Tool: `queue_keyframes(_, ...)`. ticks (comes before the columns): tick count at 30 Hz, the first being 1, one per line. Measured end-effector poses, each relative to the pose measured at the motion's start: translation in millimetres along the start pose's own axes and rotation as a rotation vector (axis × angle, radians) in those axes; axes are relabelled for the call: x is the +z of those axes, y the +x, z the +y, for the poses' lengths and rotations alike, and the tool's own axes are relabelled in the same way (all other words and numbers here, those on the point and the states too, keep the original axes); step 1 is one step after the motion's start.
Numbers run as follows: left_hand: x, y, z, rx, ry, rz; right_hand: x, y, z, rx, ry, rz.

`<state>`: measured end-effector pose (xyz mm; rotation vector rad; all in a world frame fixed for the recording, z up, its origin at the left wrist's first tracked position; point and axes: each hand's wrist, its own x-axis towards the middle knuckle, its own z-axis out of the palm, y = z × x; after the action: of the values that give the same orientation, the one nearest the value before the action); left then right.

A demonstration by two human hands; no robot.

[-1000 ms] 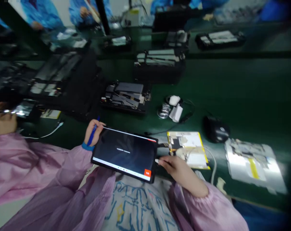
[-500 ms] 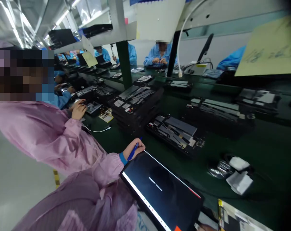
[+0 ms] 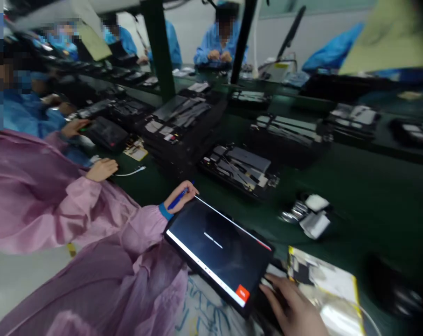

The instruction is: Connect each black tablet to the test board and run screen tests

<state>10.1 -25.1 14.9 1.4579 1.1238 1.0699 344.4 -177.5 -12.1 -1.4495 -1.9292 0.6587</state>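
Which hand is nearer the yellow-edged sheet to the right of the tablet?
Right. The right hand lies just left of the yellow-edged sheet, at the right end of the tablet. The left hand, holding a blue pen, is at its far left corner.

A dark green worktop [image 3: 354, 186] carries a stack of black trays [image 3: 183, 121] filled with grey parts. Just beside it lies an opened black device chassis [image 3: 239, 170]. Folded white wipes [image 3: 311, 214] touch small shiny metal pieces. A thin white cable [image 3: 130, 172] lies near a neighbour's pink sleeve [image 3: 39, 196]. Blue-coated people [image 3: 214, 46] sit beyond a green post [image 3: 157, 46].
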Motion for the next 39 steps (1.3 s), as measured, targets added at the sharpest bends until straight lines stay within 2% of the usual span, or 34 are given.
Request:
queue_keyframes(1, -0.9, 3.1, -1.1, -0.005, 0.013, 0.006, 0.7, -0.3, -2.3, -0.043, -0.048, 0.062)
queue_keyframes(3, -2.3, 9.6, -4.2, -0.010, 0.046, 0.006, 1.5, 1.4, -7.0, -0.084, -0.163, 0.085)
queue_keyframes(8, -2.0, 18.6, -12.4, -0.019, 0.044, 0.000, -2.5, 5.4, -9.5, -0.147, -0.294, 0.069)
queue_keyframes(12, -1.0, 19.7, -16.5, -0.001, 0.026, -0.009, -4.9, 4.1, -4.2, -0.167, -0.296, 0.042)
queue_keyframes(24, 0.0, 24.0, -19.3, 0.023, 0.015, 0.014, -2.3, 14.5, 3.1, -0.211, -0.048, 0.170)
queue_keyframes(34, -1.2, 26.4, -19.5, -0.010, -0.009, 0.016, 1.1, 13.5, 6.7, -0.259, -0.208, 0.129)
queue_keyframes(39, -1.3, 27.1, -19.5, 0.033, 0.018, 0.022, -19.8, 10.5, 10.8, -0.262, -0.244, 0.165)
